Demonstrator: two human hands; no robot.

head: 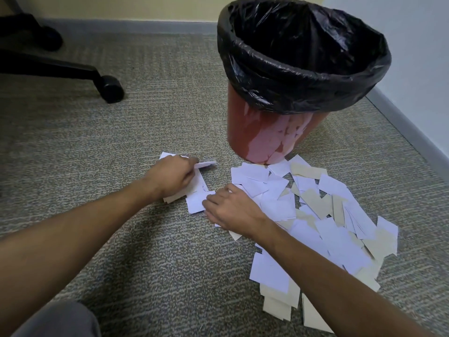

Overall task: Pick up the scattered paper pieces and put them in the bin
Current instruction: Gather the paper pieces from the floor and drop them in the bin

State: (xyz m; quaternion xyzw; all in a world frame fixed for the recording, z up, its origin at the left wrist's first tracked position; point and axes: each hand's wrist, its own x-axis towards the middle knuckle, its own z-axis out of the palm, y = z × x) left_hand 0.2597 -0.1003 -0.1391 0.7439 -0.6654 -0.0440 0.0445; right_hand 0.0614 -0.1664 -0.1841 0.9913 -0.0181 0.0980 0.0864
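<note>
A reddish bin (257, 132) lined with a black bag (301, 57) stands on the carpet at the upper right. Several white and cream paper pieces (323, 227) lie in a heap in front of it and to the right. My left hand (172, 177) is closed around a few white and cream pieces (206, 164) left of the heap. My right hand (229, 207) rests flat, fingers spread, on the heap's left edge, touching a white piece (195, 203). Part of the heap is hidden under my right forearm.
A black office chair base with a caster (110, 88) stands at the upper left. Grey skirting runs along the back wall (136, 26) and the right wall (413, 132). My knee in grey cloth (60, 319) shows at the bottom left.
</note>
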